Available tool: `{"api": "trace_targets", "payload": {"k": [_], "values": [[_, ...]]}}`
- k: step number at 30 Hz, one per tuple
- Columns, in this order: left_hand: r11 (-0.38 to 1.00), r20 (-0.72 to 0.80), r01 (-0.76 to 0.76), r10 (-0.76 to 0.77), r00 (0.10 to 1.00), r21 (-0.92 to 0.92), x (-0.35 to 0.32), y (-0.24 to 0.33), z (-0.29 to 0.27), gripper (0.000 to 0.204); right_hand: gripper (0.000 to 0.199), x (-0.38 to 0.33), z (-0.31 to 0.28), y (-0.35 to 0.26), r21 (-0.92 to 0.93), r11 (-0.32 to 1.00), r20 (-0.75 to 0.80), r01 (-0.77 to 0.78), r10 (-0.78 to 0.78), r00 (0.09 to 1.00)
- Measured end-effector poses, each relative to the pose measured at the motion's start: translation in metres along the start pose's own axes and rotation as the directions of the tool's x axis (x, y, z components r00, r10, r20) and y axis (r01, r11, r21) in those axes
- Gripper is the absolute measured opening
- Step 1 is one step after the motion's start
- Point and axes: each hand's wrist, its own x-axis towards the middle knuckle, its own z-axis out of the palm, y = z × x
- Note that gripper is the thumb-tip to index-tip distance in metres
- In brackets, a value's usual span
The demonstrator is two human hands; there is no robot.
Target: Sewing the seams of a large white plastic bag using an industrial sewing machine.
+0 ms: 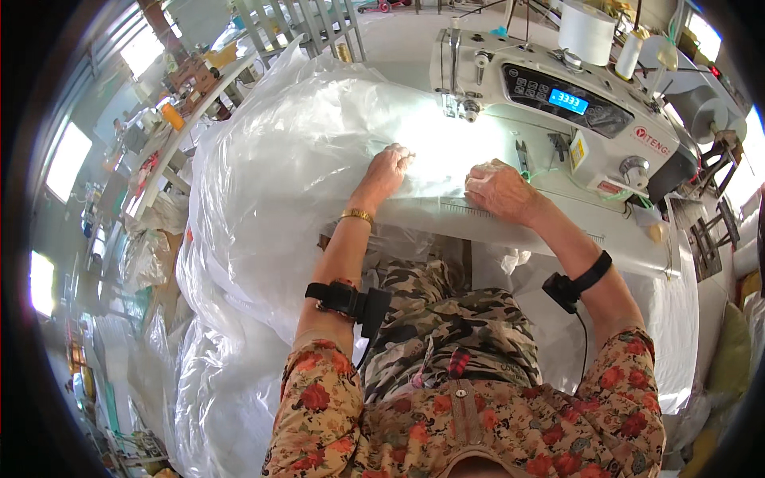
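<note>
A large translucent white plastic sheet [271,151] billows over the left of the sewing table and hangs down beside my legs. My left hand [387,171] is closed, its fingers pinching the sheet just left of the bright lamp glow. To the right, my right hand [502,191] is curled at the near side of the glow, its fingertips together on the sheet's edge. Glare washes out the material between the two hands. Beyond them stands a white sewing machine [550,88], its needle area [460,107] above and past the lit patch.
Small thread snips [522,157] lie on the table right of my right hand, near loose green thread. A ruler scale [464,209] runs along the front edge. White thread cones [586,33] stand behind the machine. A cluttered workbench [171,151] is at the far left.
</note>
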Motion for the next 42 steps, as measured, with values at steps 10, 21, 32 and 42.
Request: {"api": "trace_targets", "payload": {"k": [10,21,32,42], "values": [[0.908,0.133,0.29,-0.261,0.956,-0.303,-0.003,0.02,-0.021,0.027,0.014,0.054,-0.004,-0.001,0.015,0.999,0.015,-0.04,0.04,0.999],[0.914,0.257,0.232,-0.148,0.955,-0.333,0.016,0.035,-0.037,0.029,0.015,0.053,0.033,0.025,0.77,0.609,-0.092,-0.191,0.403,0.911],[0.983,0.061,0.126,-0.119,0.991,-0.137,0.034,0.011,-0.022,0.037,0.042,0.056,0.025,0.029,0.715,0.578,-0.005,-0.394,0.568,0.823],[0.978,0.023,0.151,-0.149,0.989,-0.145,0.042,0.021,-0.008,0.037,0.023,0.055,0.039,0.022,0.52,0.758,-0.028,-0.394,0.476,0.879]]}}
